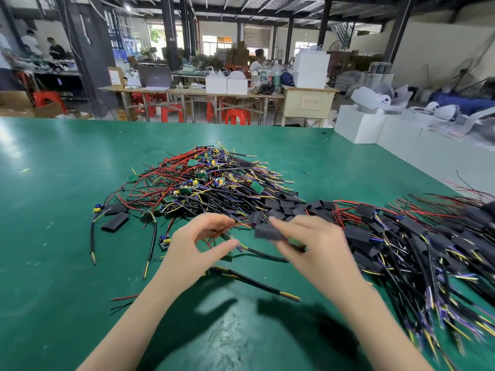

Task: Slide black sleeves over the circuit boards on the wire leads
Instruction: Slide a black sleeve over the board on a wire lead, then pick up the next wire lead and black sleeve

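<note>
R hand (308,236) grips a black sleeve (269,232), long axis approx 9-to-3, green board (296,241) peeking at its 3 o'clock end. L hand (203,236), at sleeve's 9 o'clock, pinches the wire leads (242,225); grip blurred. Unsleeved pile (203,180) at 12, done pile (417,245) at 3.

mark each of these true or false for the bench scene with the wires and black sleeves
1. The right hand grips a black sleeve. True.
2. The left hand holds a red stool. False: its thumb and fingers are curled near thin wire leads; whether they pinch them is blurred.
3. The pile of bare circuit boards lies beyond the hands, on the green table. True.
4. The leads already sleeved lie to the person's left. False: they lie to the right.
5. Two loose black sleeves lie left of the hands. True.
</note>
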A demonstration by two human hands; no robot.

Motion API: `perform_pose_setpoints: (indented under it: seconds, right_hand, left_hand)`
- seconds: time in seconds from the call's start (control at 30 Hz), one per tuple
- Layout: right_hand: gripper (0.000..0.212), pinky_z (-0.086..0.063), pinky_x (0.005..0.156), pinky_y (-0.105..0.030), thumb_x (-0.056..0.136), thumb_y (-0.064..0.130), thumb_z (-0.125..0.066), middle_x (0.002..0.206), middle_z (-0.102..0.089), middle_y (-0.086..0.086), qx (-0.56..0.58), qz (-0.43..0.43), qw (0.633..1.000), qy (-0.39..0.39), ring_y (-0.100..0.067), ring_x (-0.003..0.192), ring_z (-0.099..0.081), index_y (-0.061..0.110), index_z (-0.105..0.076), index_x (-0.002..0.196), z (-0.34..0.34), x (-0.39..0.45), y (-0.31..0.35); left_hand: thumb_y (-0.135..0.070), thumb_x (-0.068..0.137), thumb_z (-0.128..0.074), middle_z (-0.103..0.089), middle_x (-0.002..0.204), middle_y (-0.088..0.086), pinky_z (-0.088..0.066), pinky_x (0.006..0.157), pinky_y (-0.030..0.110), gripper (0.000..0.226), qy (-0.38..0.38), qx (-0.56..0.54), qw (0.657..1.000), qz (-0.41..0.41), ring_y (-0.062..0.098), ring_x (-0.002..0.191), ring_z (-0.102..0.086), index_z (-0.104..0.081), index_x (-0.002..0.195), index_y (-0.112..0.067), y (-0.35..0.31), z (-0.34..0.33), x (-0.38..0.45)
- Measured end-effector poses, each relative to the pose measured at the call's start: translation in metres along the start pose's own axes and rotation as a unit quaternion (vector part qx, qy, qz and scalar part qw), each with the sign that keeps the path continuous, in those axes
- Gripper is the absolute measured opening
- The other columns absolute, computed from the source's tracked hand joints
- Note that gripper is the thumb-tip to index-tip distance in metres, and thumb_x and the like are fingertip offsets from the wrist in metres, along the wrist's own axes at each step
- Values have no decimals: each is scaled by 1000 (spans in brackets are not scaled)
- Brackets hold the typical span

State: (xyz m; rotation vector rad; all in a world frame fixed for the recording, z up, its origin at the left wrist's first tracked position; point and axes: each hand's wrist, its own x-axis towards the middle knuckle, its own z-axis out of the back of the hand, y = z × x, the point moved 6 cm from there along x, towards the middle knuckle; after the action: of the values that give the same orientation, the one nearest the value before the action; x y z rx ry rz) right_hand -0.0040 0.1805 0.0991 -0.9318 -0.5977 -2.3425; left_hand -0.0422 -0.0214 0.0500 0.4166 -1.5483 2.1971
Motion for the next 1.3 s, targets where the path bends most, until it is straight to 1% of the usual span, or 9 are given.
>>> perform_pose_setpoints:
  seconds: [0.2, 0.33, 0.4, 0.53, 0.63, 0.8, 1.0, 1.13, 1.3]
  right_hand:
    - [27, -51, 59, -38, 80, 16, -72, 78, -67, -16, -216, -162, 953, -138, -34, 68, -63, 8, -72, 106, 106, -13, -78]
    - [46, -50, 77, -46, 76, 37, -76, 93, -61, -28, -328, -381, 858, 101, -44, 92, -56, 3, -69, 107, 109, -38, -133]
    - [61, -45, 86, -49, 75, 43, -76, 116, -54, -29, -335, -416, 835, 129, -46, 106, -47, 4, -63, 119, 101, -47, -132]
    - [47, -45, 83, -53, 73, 27, -79, 118, -57, -25, -267, -293, 918, -10, -45, 104, -49, 5, -68, 113, 80, -21, -94]
    - [29, -48, 83, -45, 77, 32, -75, 104, -67, -9, -181, -189, 963, 65, -35, 98, -58, 16, -74, 101, 31, -1, -68]
    - [42, -41, 94, -35, 89, 43, -59, 131, -51, -5, -197, -197, 934, 225, -27, 117, -48, 20, -59, 123, -48, -2, -72]
    - [40, -41, 93, -36, 97, 43, -41, 131, -50, -4, -269, -234, 898, 259, -26, 121, -41, 20, -47, 130, -69, -19, -99]
    - [34, -41, 95, -33, 97, 34, -46, 126, -53, -2, -244, -220, 910, 252, -25, 116, -41, 21, -49, 128, -68, -21, -107]
    - [32, -43, 93, -34, 93, 24, -53, 120, -56, -3, -206, -226, 923, 234, -25, 113, -47, 19, -53, 124, -65, -19, -104]
  left_hand:
    - [-1, 85, -69, -72, 95, -4, -51, 84, 20, 18, -90, 69, 993, 15, 10, 91, -66, -72, 98, -14, 0, 12, 2]
    - [-1, 87, -66, -72, 93, -3, -46, 77, 8, 15, -99, 85, 990, 48, 10, 88, -66, -72, 96, -12, 6, 13, 1]
    - [0, 87, -66, -72, 93, -4, -45, 76, 6, 16, -102, 99, 988, 53, 9, 86, -65, -72, 95, -13, 10, 14, 1]
    - [0, 85, -66, -70, 94, -6, -43, 77, 7, 19, -128, 139, 981, 51, 6, 85, -63, -72, 95, -15, 15, 17, 4]
    - [1, 84, -66, -68, 98, -2, -45, 80, 13, 22, -113, 181, 977, 24, 11, 86, -62, -69, 100, -14, 17, 12, 22]
    - [-11, 94, -55, -60, 121, 4, -41, 95, 33, 30, -23, 332, 942, -36, 20, 112, -53, -57, 124, -12, 26, -3, 82]
    - [-18, 100, -45, -53, 135, 5, -40, 98, 38, 40, 114, 559, 821, -14, 25, 125, -46, -46, 140, -17, 67, -1, 121]
    - [-16, 95, -54, -61, 111, 2, -44, 86, 32, 19, 98, 565, 819, -29, 23, 108, -54, -66, 110, -18, 69, 9, 122]
    - [-18, 97, -54, -62, 109, 0, -49, 82, 34, 20, 104, 541, 834, -30, 20, 105, -57, -70, 109, -18, 61, 16, 116]
